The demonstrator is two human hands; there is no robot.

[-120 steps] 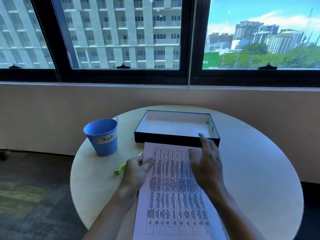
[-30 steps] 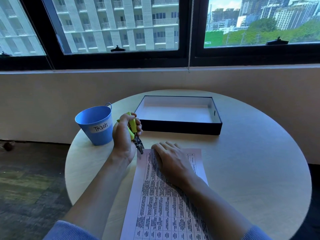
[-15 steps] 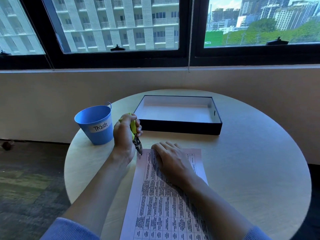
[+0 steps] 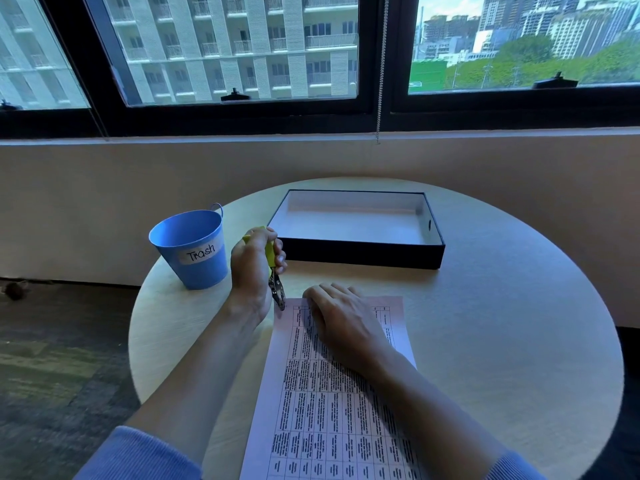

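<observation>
Left hand (image 4: 251, 271) grips a yellow-handled staple remover (image 4: 277, 293) at the top-left corner of the printed sheet (image 4: 332, 410) on the worktop (image 4: 502, 341), right hand (image 4: 343, 320) pressing it flat; a crooked pull could tear that corner.

I'm gripping a tool (image 4: 270, 254) with lime-yellow handles and silvery tips in my left hand (image 4: 251, 271). My right hand (image 4: 343, 322) is pressing a pinkish-white sheet (image 4: 332, 427) carrying a black grid of dense black print. The bucket (image 4: 194, 268) is showing blue, its white label lettered black. The box (image 4: 363, 256) is showing black outside, white inside. I'm wearing blue sleeves (image 4: 138, 455); the table (image 4: 502, 341) is looking pale beige.
</observation>
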